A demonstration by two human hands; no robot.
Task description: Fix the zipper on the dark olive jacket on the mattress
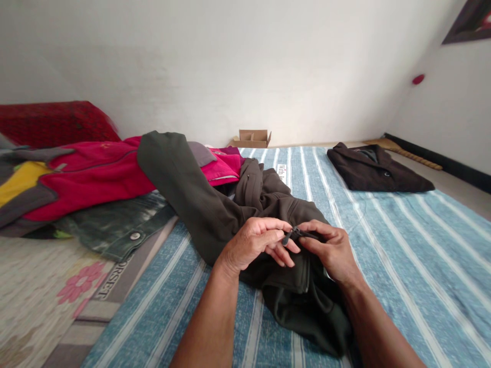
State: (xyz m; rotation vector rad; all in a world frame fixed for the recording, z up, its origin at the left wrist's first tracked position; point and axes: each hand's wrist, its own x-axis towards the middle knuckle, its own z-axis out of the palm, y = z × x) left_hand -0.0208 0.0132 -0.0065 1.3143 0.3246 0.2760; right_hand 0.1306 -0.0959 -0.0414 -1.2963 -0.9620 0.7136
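Note:
A dark olive jacket [199, 204] lies crumpled in front of me, one sleeve stretching to the upper left over a pink garment. Both hands meet at its dark zipper [295, 233], whose slider and pull tab show between my fingertips. My left hand [261, 241] pinches at the zipper from the left, thumb and index finger together, the other fingers loosely curled beneath. From the right, my right hand [330, 248] grips the zipper's end between thumb and fingers. Whether the two zipper sides are joined I cannot tell.
Pink and grey jacket [95, 174] and dark denim garment [115, 225] lie piled at left, near a red patterned item [57, 122]. A folded dark brown garment [378, 168] rests on the blue striped sheet [414, 240] at right. An open cardboard box [253, 138] stands by the wall.

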